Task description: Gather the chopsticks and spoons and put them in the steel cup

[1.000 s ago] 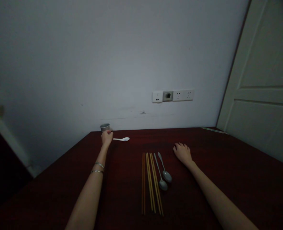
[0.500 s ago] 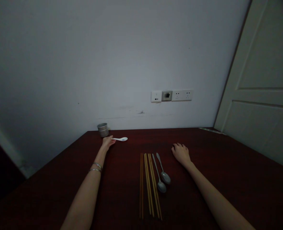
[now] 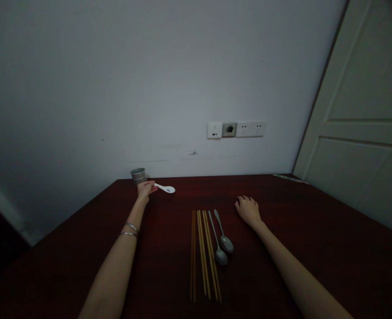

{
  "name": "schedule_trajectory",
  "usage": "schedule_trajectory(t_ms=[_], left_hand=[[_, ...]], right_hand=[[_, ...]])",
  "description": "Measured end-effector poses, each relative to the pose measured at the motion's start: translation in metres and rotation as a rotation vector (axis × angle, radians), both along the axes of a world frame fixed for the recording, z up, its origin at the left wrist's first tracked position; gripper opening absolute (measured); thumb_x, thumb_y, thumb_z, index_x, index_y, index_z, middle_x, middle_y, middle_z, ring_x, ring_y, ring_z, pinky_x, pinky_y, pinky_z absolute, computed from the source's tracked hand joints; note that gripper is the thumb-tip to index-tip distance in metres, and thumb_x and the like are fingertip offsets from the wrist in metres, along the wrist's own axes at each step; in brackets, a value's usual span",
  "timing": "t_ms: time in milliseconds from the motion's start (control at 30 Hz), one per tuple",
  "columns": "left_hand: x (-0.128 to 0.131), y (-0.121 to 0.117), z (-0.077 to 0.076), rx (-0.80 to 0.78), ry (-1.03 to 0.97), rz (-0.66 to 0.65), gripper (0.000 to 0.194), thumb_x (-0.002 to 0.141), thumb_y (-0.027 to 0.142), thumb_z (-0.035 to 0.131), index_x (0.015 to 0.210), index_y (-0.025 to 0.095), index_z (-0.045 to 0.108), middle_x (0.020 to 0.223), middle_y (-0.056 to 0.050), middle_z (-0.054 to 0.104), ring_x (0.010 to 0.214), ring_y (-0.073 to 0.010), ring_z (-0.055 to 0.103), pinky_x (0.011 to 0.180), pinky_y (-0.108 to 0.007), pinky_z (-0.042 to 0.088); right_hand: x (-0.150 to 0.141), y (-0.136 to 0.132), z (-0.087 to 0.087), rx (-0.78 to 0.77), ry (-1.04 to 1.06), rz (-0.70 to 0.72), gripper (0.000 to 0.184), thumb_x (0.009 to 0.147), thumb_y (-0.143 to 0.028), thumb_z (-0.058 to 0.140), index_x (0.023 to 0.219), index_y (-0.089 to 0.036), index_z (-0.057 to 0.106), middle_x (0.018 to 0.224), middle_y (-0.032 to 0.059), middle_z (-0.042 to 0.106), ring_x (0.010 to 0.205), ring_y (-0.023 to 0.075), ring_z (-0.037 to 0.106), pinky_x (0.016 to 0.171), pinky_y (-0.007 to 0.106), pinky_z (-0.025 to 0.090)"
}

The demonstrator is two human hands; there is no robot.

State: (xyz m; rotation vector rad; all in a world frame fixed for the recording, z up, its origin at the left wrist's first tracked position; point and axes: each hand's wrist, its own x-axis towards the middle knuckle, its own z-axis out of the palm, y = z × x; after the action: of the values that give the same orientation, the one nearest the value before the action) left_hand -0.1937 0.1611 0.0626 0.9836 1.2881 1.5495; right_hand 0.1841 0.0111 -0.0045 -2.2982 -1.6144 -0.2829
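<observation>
with twelve at the wall [image 3: 169, 88] and the chopsticks [image 3: 205, 254] as the hub of the dial, the left hand [image 3: 145, 188] is out at about eleven, its fingers closed in a pinch on the handle of the white spoon [image 3: 169, 189], whose bowl points toward four from the fingertips. the right hand [image 3: 248, 210] lies at about two, palm down on the table [image 3: 162, 261], fingers loose and a little spread, gripping nothing that shows. a metal cup [image 3: 138, 173] stands just beyond the left hand, at eleven from it, its lower part hidden; whether they touch i cannot tell. the metal spoons [image 3: 221, 258] lie just beside the chopsticks, at about three. to handle the white spoon well, i would keep the pinch firm but light, since a smooth handle could twist and let the heavier bowl dip. the wrist should stay level and the knuckles well away from the cup, which could tip if nudged. any move toward five ought to be high enough to pass over the chopsticks without rolling them.
</observation>
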Motion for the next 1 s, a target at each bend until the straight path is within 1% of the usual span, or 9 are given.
schedule_trajectory(t_ms=[233, 400, 533, 633, 700, 767, 833, 900, 1000], left_hand=[[0.039, -0.029, 0.054, 0.176, 0.065, -0.264, 0.009, 0.067, 0.017, 0.062, 0.07, 0.009, 0.062, 0.055, -0.001, 0.058, 0.042, -0.0062, 0.051, 0.048, -0.021, 0.048], [0.08, -0.061, 0.073, 0.286, 0.168, -0.488, 0.016, 0.067, 0.024, 0.063, 0.071, 0.008, 0.064, 0.054, -0.002, 0.057, 0.04, -0.0051, 0.046, 0.041, -0.018, 0.04], [0.108, -0.084, 0.074, 0.341, 0.268, -0.602, 0.019, 0.067, 0.028, 0.063, 0.067, 0.008, 0.064, 0.046, 0.0, 0.051, 0.036, -0.0048, 0.04, 0.035, -0.018, 0.031], [0.123, -0.094, 0.069, 0.337, 0.338, -0.674, 0.023, 0.069, 0.032, 0.062, 0.068, 0.009, 0.064, 0.041, 0.003, 0.046, 0.034, -0.0051, 0.039, 0.034, -0.017, 0.029], [0.129, -0.099, 0.066, 0.329, 0.377, -0.716, 0.025, 0.07, 0.035, 0.061, 0.07, 0.01, 0.064, 0.039, 0.003, 0.045, 0.034, -0.0048, 0.038, 0.034, -0.017, 0.027], [0.133, -0.103, 0.064, 0.319, 0.409, -0.735, 0.027, 0.07, 0.037, 0.06, 0.073, 0.01, 0.065, 0.039, 0.004, 0.044, 0.033, -0.0043, 0.036, 0.033, -0.016, 0.025], [0.135, -0.107, 0.063, 0.31, 0.428, -0.735, 0.029, 0.07, 0.038, 0.06, 0.074, 0.01, 0.065, 0.039, 0.004, 0.044, 0.032, -0.0039, 0.035, 0.033, -0.016, 0.024], [0.138, -0.109, 0.062, 0.305, 0.431, -0.723, 0.029, 0.07, 0.039, 0.06, 0.074, 0.01, 0.065, 0.039, 0.005, 0.044, 0.032, -0.0037, 0.035, 0.033, -0.016, 0.024], [0.141, -0.11, 0.06, 0.304, 0.42, -0.695, 0.029, 0.07, 0.039, 0.06, 0.075, 0.01, 0.065, 0.038, 0.005, 0.044, 0.031, -0.0038, 0.035, 0.033, -0.016, 0.024]], right_hand=[[0.0, 0.0, 0.001, -0.012, 0.025, 0.002, 0.037, 0.084, -0.03, 0.032, 0.108, -0.015, 0.056, 0.118, 0.0143, 0.051, 0.109, 0.0287, 0.042, 0.089, 0.041, 0.029], [-0.001, 0.0, 0.001, -0.013, 0.028, 0.002, 0.036, 0.084, -0.029, 0.034, 0.109, -0.015, 0.056, 0.117, 0.0141, 0.052, 0.11, 0.0292, 0.042, 0.088, 0.042, 0.03], [0.002, -0.001, 0.004, 0.006, 0.068, 0.024, 0.034, 0.082, -0.027, 0.037, 0.106, -0.014, 0.058, 0.115, 0.0151, 0.054, 0.107, 0.0287, 0.046, 0.088, 0.042, 0.033], [0.003, 0.002, 0.015, 0.151, 0.184, 0.122, 0.032, 0.078, -0.022, 0.042, 0.103, -0.013, 0.061, 0.119, 0.0147, 0.052, 0.106, 0.0252, 0.048, 0.091, 0.038, 0.034], [-0.003, 0.004, 0.028, 0.292, 0.367, 0.22, 0.029, 0.076, -0.022, 0.044, 0.096, -0.014, 0.063, 0.112, 0.0122, 0.057, 0.102, 0.022, 0.052, 0.09, 0.034, 0.036], [-0.016, 0.004, 0.044, 0.373, 0.665, 0.313, 0.026, 0.074, -0.027, 0.048, 0.09, -0.015, 0.065, 0.097, 0.0093, 0.064, 0.092, 0.0203, 0.057, 0.084, 0.033, 0.042], [-0.033, 0.0, 0.061, 0.325, 1.033, 0.432, 0.03, 0.07, -0.035, 0.054, 0.09, -0.014, 0.064, 0.09, 0.0091, 0.067, 0.084, 0.0206, 0.061, 0.071, 0.032, 0.048], [-0.051, -0.007, 0.075, 0.258, 1.271, 0.524, 0.035, 0.068, -0.038, 0.058, 0.093, -0.015, 0.064, 0.087, 0.009, 0.067, 0.08, 0.0188, 0.062, 0.065, 0.029, 0.049], [-0.072, -0.02, 0.088, 0.186, 1.277, 0.566, 0.035, 0.063, -0.039, 0.064, 0.087, -0.013, 0.066, 0.081, 0.0087, 0.068, 0.072, 0.0162, 0.061, 0.059, 0.025, 0.046]])
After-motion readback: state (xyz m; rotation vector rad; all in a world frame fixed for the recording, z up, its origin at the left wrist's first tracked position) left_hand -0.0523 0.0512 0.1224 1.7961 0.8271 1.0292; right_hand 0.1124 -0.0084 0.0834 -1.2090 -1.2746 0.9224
